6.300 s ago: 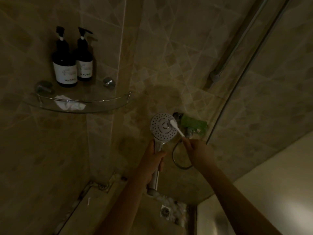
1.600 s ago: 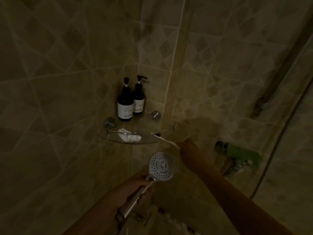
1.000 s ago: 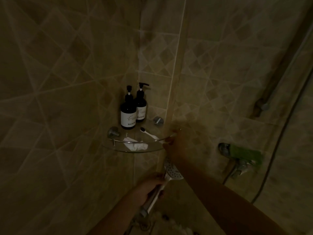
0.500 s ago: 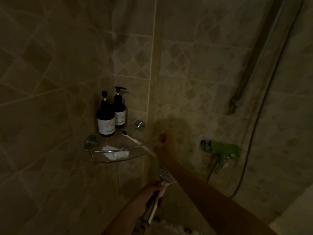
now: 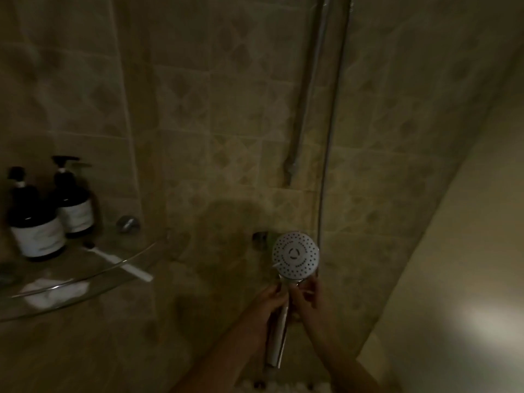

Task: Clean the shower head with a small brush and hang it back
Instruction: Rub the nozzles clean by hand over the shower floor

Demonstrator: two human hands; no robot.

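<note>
Head camera shows me my left hand (image 5: 269,307) with fingers curled round the chrome handle and my right hand (image 5: 310,296) pinching the neck just under the shower head (image 5: 295,253), its face turned toward me, low before the tiled wall; the small brush (image 5: 119,260) lies on the glass shelf (image 5: 93,275) at left, near two dark bottles (image 5: 37,222)

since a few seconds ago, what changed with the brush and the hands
The small brush left the right hand and now lies on the glass shelf, handle past its rim. That hand moved to the neck of the shower head, pinching it above the left hand. Unchanged: left hand grips the handle; bottles and white cloth sit on the shelf.
</note>
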